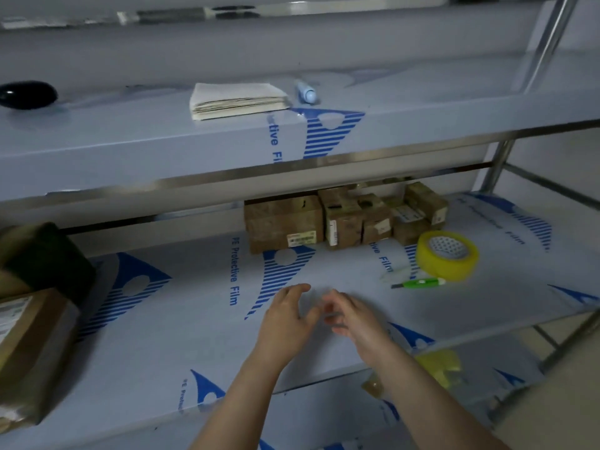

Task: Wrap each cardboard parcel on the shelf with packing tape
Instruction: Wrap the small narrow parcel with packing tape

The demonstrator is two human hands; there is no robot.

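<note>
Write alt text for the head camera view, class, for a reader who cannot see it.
A person's left hand and right hand hover close together over a film-covered metal shelf. Behind them sit small cardboard parcels, with a yellow packing tape roll and a green utility knife to their right.

Open centre of the shelf [194, 303] is hemmed by parcels [344, 219] at back, tape [447, 254] and cutter [418, 283] at right, boxes [32, 319] at left; headroom is capped by the upper shelf [162, 141].

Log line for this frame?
left hand empty | right hand empty | tape untouched | cutter beside tape | parcels at shelf rear
</note>
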